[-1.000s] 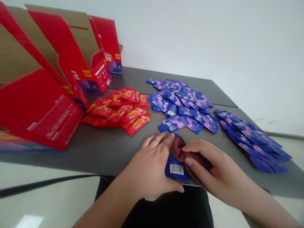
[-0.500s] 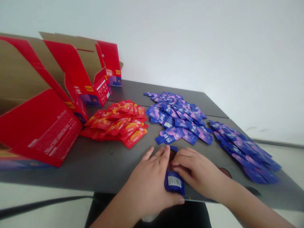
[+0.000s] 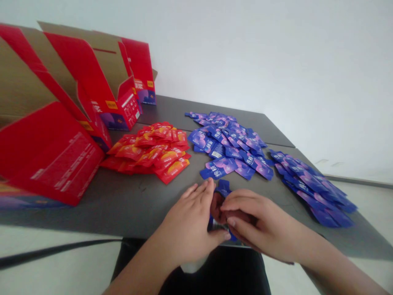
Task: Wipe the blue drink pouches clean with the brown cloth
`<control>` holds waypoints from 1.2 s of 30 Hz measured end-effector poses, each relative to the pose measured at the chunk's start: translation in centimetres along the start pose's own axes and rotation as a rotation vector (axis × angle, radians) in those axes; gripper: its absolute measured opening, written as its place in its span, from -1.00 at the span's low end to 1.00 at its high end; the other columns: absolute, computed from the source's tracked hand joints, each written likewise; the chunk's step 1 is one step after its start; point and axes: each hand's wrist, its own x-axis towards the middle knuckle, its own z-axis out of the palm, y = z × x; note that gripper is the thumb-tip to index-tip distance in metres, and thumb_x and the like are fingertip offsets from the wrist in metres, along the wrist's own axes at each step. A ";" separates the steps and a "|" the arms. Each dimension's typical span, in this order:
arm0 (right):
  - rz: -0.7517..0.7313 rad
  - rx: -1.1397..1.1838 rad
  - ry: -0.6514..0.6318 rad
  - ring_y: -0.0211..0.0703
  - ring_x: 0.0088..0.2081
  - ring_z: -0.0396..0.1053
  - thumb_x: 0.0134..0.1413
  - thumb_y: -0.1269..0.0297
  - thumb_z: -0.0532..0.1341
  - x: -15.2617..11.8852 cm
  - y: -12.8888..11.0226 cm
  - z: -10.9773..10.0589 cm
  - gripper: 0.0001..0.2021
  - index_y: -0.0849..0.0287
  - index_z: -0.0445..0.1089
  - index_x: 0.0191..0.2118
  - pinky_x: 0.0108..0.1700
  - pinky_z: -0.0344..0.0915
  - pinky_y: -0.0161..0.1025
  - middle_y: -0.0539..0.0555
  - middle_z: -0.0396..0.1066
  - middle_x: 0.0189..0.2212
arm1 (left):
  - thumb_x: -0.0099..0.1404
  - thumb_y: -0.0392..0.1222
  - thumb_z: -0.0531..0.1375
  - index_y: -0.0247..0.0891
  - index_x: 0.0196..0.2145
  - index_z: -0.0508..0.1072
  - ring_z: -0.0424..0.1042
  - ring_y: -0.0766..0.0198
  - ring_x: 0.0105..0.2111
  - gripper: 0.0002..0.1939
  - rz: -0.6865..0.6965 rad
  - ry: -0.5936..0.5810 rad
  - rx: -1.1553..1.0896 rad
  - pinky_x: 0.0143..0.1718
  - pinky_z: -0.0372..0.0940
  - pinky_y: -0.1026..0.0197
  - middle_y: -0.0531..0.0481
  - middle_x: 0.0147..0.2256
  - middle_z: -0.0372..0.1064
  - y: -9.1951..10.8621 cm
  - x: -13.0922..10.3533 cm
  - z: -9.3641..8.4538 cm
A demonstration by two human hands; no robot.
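Both hands, left (image 3: 187, 223) and right (image 3: 258, 223), pinch 1 blue sachet (image 3: 223, 188).

packing workspace: grey table (image 3: 129, 200) w/ sachet piles (image 3: 229, 145), display cartons (image 3: 101, 86) (plain white wall).

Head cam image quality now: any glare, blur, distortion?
Head view: soft, even light and only faint shadows on the grey table; wide-angle stretch on the red cartons at left; blue packets reasonably sharp, print too small to read; left hand and right hand slightly soft.
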 end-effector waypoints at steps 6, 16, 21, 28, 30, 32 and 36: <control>-0.039 -0.082 -0.074 -0.10 -0.06 0.47 0.43 0.41 0.24 0.6 0.8 1.3 -0.86 0.06 0.53 -0.04 0.07 0.36 -0.08 0.06 0.54 -0.14 | 0.26 0.15 0.43 -0.37 0.57 -0.17 0.12 -0.07 0.51 0.23 0.006 0.013 -0.016 0.53 0.01 -0.18 -0.38 0.51 0.05 -0.3 0.2 0.5; 0.093 -0.443 0.156 0.02 -0.04 0.51 0.46 0.36 0.19 3.2 5.7 -0.2 -0.85 0.12 0.54 -0.06 0.08 0.42 0.04 0.15 0.57 -0.08 | 0.27 0.24 0.43 -0.47 0.55 -0.03 0.08 -0.09 0.52 0.20 -0.024 -0.044 0.042 0.55 -0.06 -0.13 -0.39 0.52 0.00 0.2 0.3 -0.3; 0.106 -0.553 0.259 0.12 0.03 0.53 0.50 0.28 0.16 2.2 4.0 -0.5 -0.80 0.10 0.50 0.06 0.12 0.43 0.13 0.20 0.59 0.01 | 0.11 0.35 0.48 -0.44 0.54 0.03 0.07 -0.12 0.52 0.32 0.001 -0.057 0.039 0.56 -0.09 -0.14 -0.37 0.53 0.00 0.1 0.1 -0.4; 0.052 -0.059 -0.051 -0.17 -0.07 0.51 0.36 0.47 0.24 -0.7 -1.1 1.2 -0.83 0.03 0.47 -0.08 0.02 0.42 -0.21 0.00 0.57 -0.11 | 0.20 0.33 0.41 -0.49 0.54 -0.01 0.08 -0.04 0.52 0.26 -0.005 -0.027 0.003 0.56 -0.09 -0.09 -0.36 0.53 -0.01 -0.1 0.2 0.1; 0.026 -0.059 -0.070 -0.18 -0.07 0.48 0.37 0.47 0.24 -0.7 -0.9 1.9 -0.84 0.04 0.47 -0.08 0.05 0.39 -0.20 -0.01 0.55 -0.14 | 0.19 0.32 0.42 -0.50 0.53 0.00 0.10 -0.03 0.52 0.26 -0.007 -0.031 -0.003 0.56 -0.09 -0.08 -0.36 0.52 0.01 0.0 0.3 0.1; -0.005 -0.102 -0.055 -0.16 -0.05 0.47 0.40 0.43 0.24 -0.3 -0.1 2.3 -0.86 0.05 0.49 -0.07 0.09 0.37 -0.15 0.00 0.55 -0.13 | 0.15 0.34 0.45 -0.46 0.53 0.04 0.09 -0.04 0.52 0.28 -0.008 -0.039 -0.005 0.56 -0.09 -0.08 -0.32 0.53 0.01 -0.1 0.4 0.1; -0.004 -0.301 0.058 -0.03 0.02 0.47 0.50 0.33 0.18 0.9 2.2 2.2 -0.85 0.09 0.50 0.01 0.16 0.36 -0.01 0.09 0.56 -0.02 | 0.12 0.37 0.48 -0.44 0.54 0.02 0.08 -0.08 0.52 0.33 -0.004 -0.056 0.019 0.57 -0.11 -0.10 -0.31 0.53 0.02 -0.4 0.4 0.0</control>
